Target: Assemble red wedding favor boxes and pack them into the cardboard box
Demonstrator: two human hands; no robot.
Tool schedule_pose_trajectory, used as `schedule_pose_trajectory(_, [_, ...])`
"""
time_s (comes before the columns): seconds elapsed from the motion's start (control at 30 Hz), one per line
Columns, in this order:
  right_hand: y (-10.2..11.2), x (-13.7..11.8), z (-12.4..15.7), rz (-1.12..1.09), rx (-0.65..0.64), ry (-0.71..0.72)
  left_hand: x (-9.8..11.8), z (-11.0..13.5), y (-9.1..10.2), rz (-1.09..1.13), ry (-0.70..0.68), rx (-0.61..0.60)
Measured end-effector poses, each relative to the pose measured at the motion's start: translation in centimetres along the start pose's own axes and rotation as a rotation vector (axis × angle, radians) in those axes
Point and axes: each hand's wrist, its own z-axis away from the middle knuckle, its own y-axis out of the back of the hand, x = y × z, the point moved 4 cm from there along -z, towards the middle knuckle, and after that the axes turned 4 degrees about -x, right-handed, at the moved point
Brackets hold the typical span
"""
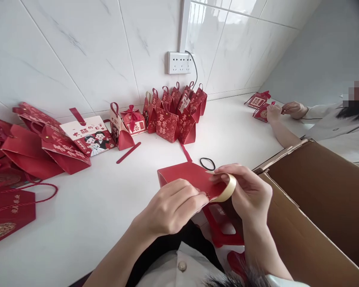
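A red folded-card gift box lies on its side at the table's front edge, its narrow end toward me. My left hand is closed on the near edge of that box, fingertips pressed near the ribbon's base. A pale gold ribbon bends into a loop at this end. My right hand is closed around the loop, pinching the ribbon between thumb and fingers; its fingertips are partly hidden behind the ribbon. Just beyond my right hand lies a black hair tie.
Finished red boxes with ribbon handles stand by the wall. More red boxes pile up at left. A loose red ribbon strip lies mid-table. A large cardboard box stands at right; beyond it, a co-worker's hands handle a red box.
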Motion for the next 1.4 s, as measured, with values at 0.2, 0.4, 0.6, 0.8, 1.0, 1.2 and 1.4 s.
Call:
schedule_pose_trajectory(0.2, [-0.2, -0.9, 0.1, -0.107, -0.224, -0.038, -0.2, -0.4, 1.0, 0.197, 0.064, 0.006])
schedule_pose_trajectory(0.4, [0.3, -1.6, -1.7, 0.045, -0.703, 0.136, -0.4, -0.8, 1.4, 0.314, 0.036, -0.072])
schedule_pose_trajectory(0.6, [-0.1, -2.7, -2.5, 0.027, -0.819, 0.326, -0.6, -1.7, 1.6, 0.490, 0.032, -0.105])
schedule_pose_trajectory(0.8, [-0.3, -2.8, -2.1, -0.006, -0.799, 0.431, -1.0, -2.2, 1.7, 0.642, 0.097, -0.150])
schedule_pose_trajectory(1.0, [-0.3, -3.5, -0.7, 0.091, -0.737, 0.537, -1.2, -2.9, 2.2, 0.676, 0.045, -0.199])
schedule_pose_trajectory(1.2, [-0.3, -4.1, -0.3, 0.202, -0.531, 0.594, -2.0, -4.8, 2.7, 0.539, -0.003, -0.314])
schedule_pose_trajectory(1.4, [0.1, -3.8, -0.3, 0.275, -0.362, 0.473, -2.3, -6.3, 2.5, 0.462, -0.015, -0.490])
